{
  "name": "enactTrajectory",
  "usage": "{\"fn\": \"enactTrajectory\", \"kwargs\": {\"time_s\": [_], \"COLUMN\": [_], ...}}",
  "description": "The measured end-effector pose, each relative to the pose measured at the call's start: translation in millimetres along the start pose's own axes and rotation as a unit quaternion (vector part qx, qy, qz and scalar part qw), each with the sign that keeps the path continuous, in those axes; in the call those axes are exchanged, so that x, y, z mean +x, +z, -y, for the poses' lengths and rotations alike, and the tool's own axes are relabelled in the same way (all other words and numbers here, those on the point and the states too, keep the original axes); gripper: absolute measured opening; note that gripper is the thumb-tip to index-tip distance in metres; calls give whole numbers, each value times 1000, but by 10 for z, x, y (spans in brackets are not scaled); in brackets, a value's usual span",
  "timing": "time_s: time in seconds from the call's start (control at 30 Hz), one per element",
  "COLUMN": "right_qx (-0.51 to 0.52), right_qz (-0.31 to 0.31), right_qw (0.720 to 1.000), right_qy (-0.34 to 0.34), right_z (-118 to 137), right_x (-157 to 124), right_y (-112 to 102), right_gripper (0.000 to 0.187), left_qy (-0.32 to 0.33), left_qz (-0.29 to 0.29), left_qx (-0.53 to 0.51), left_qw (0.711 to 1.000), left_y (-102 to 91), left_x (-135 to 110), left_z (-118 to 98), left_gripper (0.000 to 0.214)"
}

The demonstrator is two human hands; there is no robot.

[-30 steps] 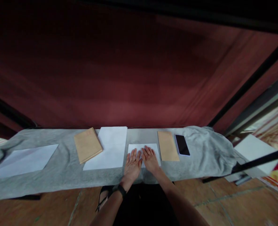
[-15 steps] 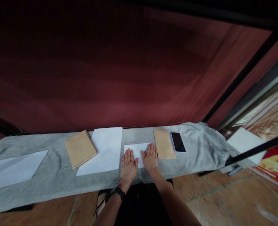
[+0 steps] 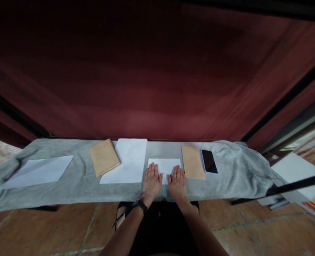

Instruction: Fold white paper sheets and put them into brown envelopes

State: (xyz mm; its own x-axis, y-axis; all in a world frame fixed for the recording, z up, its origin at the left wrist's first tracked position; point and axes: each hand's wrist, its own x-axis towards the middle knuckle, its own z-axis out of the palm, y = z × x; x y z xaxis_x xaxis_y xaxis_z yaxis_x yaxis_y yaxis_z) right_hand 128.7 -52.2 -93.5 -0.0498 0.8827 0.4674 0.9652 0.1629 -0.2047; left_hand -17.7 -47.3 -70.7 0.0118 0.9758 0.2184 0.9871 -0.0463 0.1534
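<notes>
A small white sheet of paper [image 3: 164, 165], seemingly folded, lies on the grey cloth in front of me. My left hand [image 3: 152, 180] rests flat on its left part, fingers stretched out and pointing away from me. On the right part lies my right hand [image 3: 177, 182], palm down, its fingers also straight. Between the two thumbs a strip of the paper shows. Just right of my right hand is a brown envelope [image 3: 193, 161]. To the left of my left hand lies a stack of larger white paper [image 3: 132, 161].
Several brown envelopes in a pile [image 3: 104, 158] overlap the white stack. Farther left lies another white sheet [image 3: 40, 170]. A phone [image 3: 209, 161] sits right of the single envelope. Grey cloth [image 3: 80, 193] covers the narrow table, against a dark red panel [image 3: 146, 117]. Black bars [image 3: 282, 103] slant at the sides.
Both hands have slid nearer to me on the white paper, uncovering more of its far edge, and the right thumb is now straighter. The view has shifted left.
</notes>
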Motion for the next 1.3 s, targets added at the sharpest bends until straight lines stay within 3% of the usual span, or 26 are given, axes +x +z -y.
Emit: {"fn": "enactTrajectory", "kwargs": {"time_s": [0.13,0.3,0.5,0.7,0.97,1.13,1.3], "right_qx": [-10,-20,-16,-19,-8,-3,5], "right_qz": [-22,6,59,40,26,28,23], "right_qw": [1000,999,996,994,996,996,996], "right_qy": [-13,-45,-72,-102,-89,-87,-81], "right_z": [-58,-101,-95,-167,-263,-262,-239], "right_x": [-177,-297,-277,-322,-503,-540,-532], "right_y": [-68,-211,-371,-365,-377,-389,-391], "right_gripper": [66,59,49,53,60,61,58], "left_qy": [1,5,141,105,47,12,88], "left_qz": [0,-18,19,11,-23,-22,16], "left_qx": [-4,-8,-42,-31,-7,0,-33], "left_qw": [1000,1000,989,994,999,1000,995], "left_y": [-9,-6,-75,-94,-52,-10,60], "left_x": [-5,-88,-295,-313,-364,-275,-58], "left_z": [11,-20,-175,-89,119,-64,-326], "left_gripper": [63,60,51,56,59,57,55]}}
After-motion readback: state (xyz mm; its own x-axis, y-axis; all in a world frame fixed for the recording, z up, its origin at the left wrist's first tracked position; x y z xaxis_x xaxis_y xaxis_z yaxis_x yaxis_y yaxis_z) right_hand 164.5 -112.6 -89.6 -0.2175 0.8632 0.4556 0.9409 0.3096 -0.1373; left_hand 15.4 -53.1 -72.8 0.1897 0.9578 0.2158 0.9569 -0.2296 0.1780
